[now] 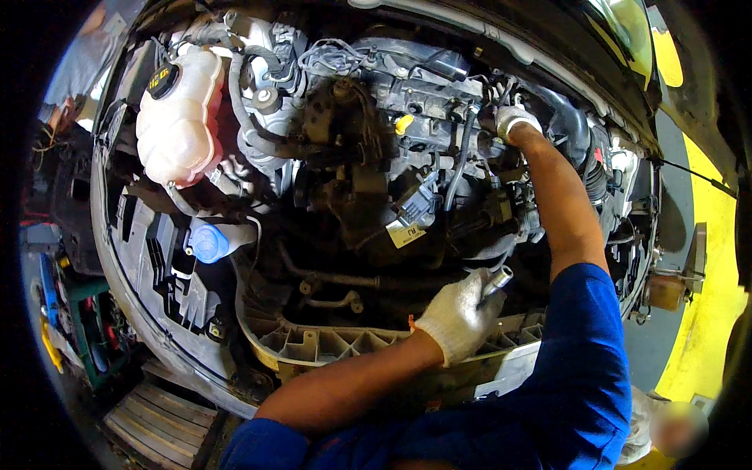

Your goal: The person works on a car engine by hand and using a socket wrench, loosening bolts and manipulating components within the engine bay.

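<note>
My left hand, in a pale knit work glove, is closed in front of the engine. A shiny metal socket sticks out past its thumb; whatever the palm wraps is hidden. Farther off, my right hand, gloved too, reaches in among hoses and wiring at the engine's far right. Its fingers are mostly out of sight there. Just left of that hand runs a black ribbed hose. The engine has a yellow cap on top, and a white label hangs lower down near a grey connector.
At left stand a translucent coolant tank and a blue filler cap. A ribbed front crossmember lies beneath my left arm. Beyond the left fender are tools in a green tray and a wooden step. Another person is at lower right.
</note>
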The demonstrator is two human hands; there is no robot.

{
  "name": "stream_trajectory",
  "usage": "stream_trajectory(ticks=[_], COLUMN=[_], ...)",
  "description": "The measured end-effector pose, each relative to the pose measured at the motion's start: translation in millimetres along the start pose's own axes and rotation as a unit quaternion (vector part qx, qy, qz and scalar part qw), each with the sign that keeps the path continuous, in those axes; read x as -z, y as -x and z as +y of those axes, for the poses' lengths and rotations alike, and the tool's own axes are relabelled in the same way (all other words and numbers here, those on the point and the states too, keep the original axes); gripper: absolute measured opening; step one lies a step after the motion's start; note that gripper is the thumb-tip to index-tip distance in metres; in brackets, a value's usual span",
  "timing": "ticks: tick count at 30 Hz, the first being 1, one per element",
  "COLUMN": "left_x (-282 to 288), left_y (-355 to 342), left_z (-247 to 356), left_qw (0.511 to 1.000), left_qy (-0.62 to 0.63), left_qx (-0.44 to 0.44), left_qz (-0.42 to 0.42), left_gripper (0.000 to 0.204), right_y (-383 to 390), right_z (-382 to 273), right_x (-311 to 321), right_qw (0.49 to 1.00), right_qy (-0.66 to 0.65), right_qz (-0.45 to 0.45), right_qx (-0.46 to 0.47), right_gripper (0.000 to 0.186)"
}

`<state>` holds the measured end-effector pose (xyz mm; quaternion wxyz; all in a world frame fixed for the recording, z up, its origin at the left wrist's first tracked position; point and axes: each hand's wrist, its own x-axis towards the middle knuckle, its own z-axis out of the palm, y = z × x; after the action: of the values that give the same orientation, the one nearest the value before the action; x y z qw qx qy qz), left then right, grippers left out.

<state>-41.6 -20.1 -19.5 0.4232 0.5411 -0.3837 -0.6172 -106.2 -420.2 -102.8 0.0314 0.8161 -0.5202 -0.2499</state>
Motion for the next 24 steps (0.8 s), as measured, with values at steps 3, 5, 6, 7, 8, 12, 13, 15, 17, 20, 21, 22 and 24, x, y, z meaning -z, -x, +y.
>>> stream_trajectory(ticks=[3, 5, 6, 7, 8, 12, 13, 15, 17, 20, 21, 22, 24], left_x=[-1.6, -1.6, -0.9, 0.1, 0.4, 3.0, 2.7, -0.4, -1.7, -2.6, -4.1, -3.6, -2.4], left_y=[0.7, 1.0, 1.4, 1.4, 1.1, 0.1, 0.9, 2.5, 0.8, -0.6, -0.5, -0.6, -0.1], left_z=[-1.8, 1.0, 2.9, 4.1, 3.9, 4.2, 5.5, 3.1, 0.7, -2.2, -4.9, -7.6, -5.7], left_qw=[1.0, 1.0, 1.0, 1.0, 1.0, 1.0, 1.0, 1.0, 1.0, 1.0, 1.0, 1.0, 1.0], left_qy=[-0.003, -0.002, 0.0, 0.001, -0.004, -0.008, -0.006, -0.008, -0.012, -0.015, -0.01, -0.005, -0.006], left_qx=[-0.007, -0.002, 0.005, 0.012, 0.01, 0.016, 0.019, 0.0, -0.008, -0.008, -0.011, -0.011, -0.004], left_qz=[0.004, -0.001, -0.007, -0.011, -0.013, -0.014, -0.016, 0.0, 0.001, -0.006, -0.004, 0.004, 0.006], left_gripper=[0.024, 0.025, 0.025, 0.025, 0.025, 0.025, 0.025, 0.024, 0.024, 0.024, 0.024, 0.024, 0.025], right_y=[-2.9, -2.6, -7.2, -9.2, -10.8, -0.4, -1.4, -4.5, -7.4, -18.8, -20.2, -12.3, -6.8], right_z=[8.2, 10.0, 12.8, 13.3, 15.0, 4.8, 6.9, 10.4, 15.3, 20.8, 24.3, 12.0, 7.2], right_x=[1.7, 4.6, -0.1, -1.6, -3.0, 0.9, 0.4, 0.8, 2.5, -12.4, -16.2, -10.8, -6.3], right_qw=[0.998, 0.996, 0.996, 0.996, 0.996, 0.999, 0.999, 0.997, 0.993, 0.997, 0.999, 0.999, 0.999], right_qy=[0.03, 0.03, 0.02, 0.01, -0.001, 0.012, 0.017, 0.018, 0.009, -0.009, -0.01, -0.012, -0.009], right_qz=[-0.048, -0.08, -0.083, -0.085, -0.087, -0.037, -0.041, -0.068, -0.112, -0.067, -0.046, -0.025, -0.03], right_qx=[0.018, 0.018, 0.017, 0.015, 0.014, 0.027, 0.025, 0.027, 0.03, 0.032, 0.021, 0.016, 0.02], right_gripper=[0.035, 0.034, 0.034, 0.034, 0.034, 0.033, 0.033, 0.033, 0.033, 0.033, 0.032, 0.032, 0.032])
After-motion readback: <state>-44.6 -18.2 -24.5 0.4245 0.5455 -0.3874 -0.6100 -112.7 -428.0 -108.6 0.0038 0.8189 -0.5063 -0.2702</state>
